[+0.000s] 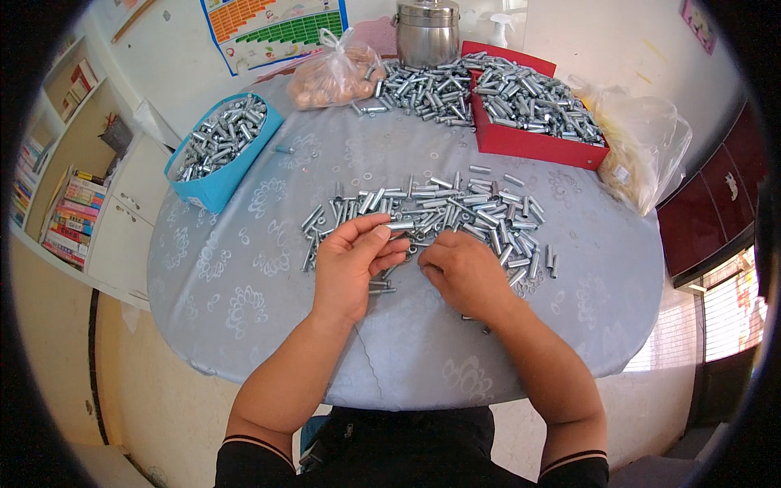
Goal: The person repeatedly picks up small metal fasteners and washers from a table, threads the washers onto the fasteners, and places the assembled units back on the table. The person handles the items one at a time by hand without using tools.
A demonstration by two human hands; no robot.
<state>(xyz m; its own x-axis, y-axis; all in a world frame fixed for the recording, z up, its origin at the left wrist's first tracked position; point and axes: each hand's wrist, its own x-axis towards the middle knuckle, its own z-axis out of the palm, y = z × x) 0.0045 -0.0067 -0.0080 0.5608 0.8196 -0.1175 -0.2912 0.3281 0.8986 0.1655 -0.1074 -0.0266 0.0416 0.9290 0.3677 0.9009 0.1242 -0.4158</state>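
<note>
Between the thumb and forefinger of my left hand (348, 264) is a shiny metal sleeve (399, 226), lying sideways over the pile. My right hand (473, 275) is closed just to its right, with its fingertips pointing down at the near edge of the pile. What those fingers hold, if anything, is hidden. In front of both hands spreads a loose pile of silver metal sleeves and bolts (435, 207), some upright and most lying flat. Small washers (433, 155) are scattered beyond the pile.
A blue box (220, 195) of metal pieces stands at the left, and a red box (533, 146) of them at the back right. More pieces lie heaped between a tied plastic bag (333, 77) and the red box. A steel pot (427, 37) stands behind; another plastic bag (639, 154) sits right.
</note>
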